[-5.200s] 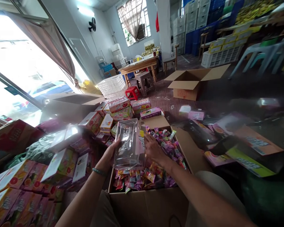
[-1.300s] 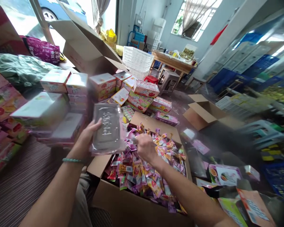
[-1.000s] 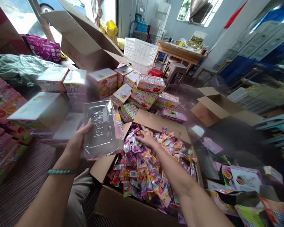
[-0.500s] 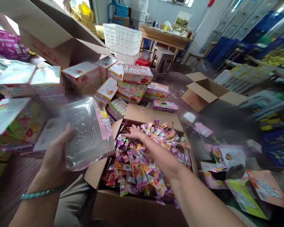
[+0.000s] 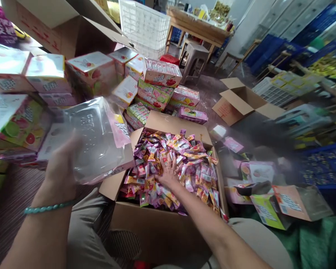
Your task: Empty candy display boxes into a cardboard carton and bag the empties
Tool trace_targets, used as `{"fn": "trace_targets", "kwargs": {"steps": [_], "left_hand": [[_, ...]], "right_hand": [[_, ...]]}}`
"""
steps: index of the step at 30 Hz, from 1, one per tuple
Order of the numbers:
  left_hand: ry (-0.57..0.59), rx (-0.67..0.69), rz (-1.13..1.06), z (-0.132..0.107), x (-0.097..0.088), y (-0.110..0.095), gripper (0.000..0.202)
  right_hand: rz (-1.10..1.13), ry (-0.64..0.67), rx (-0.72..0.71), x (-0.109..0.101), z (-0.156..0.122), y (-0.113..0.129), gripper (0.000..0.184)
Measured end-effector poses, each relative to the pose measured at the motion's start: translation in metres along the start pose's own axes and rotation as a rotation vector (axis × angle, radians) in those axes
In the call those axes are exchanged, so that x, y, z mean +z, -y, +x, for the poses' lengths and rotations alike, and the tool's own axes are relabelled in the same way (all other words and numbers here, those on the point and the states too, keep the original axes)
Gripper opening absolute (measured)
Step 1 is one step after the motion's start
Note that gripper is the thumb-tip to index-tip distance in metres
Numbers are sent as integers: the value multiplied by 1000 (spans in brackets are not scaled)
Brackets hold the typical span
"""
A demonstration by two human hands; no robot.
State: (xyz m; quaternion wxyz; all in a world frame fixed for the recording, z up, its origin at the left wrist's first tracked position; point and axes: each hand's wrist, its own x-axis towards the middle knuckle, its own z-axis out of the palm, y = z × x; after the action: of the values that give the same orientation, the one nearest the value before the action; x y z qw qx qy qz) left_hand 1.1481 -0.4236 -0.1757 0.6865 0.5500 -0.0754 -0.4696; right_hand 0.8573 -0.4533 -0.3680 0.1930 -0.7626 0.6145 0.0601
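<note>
My left hand (image 5: 63,160), with a green bead bracelet (image 5: 49,207) at the wrist, grips a clear plastic box (image 5: 91,138) with a pink printed panel. The box is tilted and no sweets show inside it. My right hand (image 5: 169,171) lies with spread fingers on a heap of small wrapped sweets (image 5: 154,196), mostly purple, pink and orange. An open cardboard carton (image 5: 162,228) between my knees holds the heap. The right hand's fingers show apart, palm down, with nothing seen in them.
Printed fruit boxes (image 5: 85,65) are stacked at left and beyond the carton. A second open carton (image 5: 238,102) stands on the floor at right, near torn packaging (image 5: 268,209). Further back are a white crate (image 5: 144,28), a stool (image 5: 194,59) and a wooden table (image 5: 197,22).
My right hand has moved from the carton's far left corner toward me, to the middle of the sweets. My left hand still holds the clear box. The view has tipped downward.
</note>
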Motion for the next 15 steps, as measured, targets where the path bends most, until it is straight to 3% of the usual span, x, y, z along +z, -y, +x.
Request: {"fn": "trace_targets", "kwargs": {"steps": [2, 5, 10, 12, 15], "left_hand": [[1, 34, -5, 3, 2, 0, 23], [-1, 83, -26, 9, 9, 2, 19], [123, -69, 1, -1, 27, 13, 15], [170, -189, 75, -13, 33, 20, 16], [233, -268, 174, -29, 42, 33, 19]], "right_hand": [[-38, -5, 42, 11, 14, 12, 100], [-43, 10, 67, 10, 24, 15, 103], [162, 87, -42, -31, 14, 9, 105], [286, 81, -126, -58, 1, 4, 84], [516, -74, -184, -93, -29, 1, 44]]}}
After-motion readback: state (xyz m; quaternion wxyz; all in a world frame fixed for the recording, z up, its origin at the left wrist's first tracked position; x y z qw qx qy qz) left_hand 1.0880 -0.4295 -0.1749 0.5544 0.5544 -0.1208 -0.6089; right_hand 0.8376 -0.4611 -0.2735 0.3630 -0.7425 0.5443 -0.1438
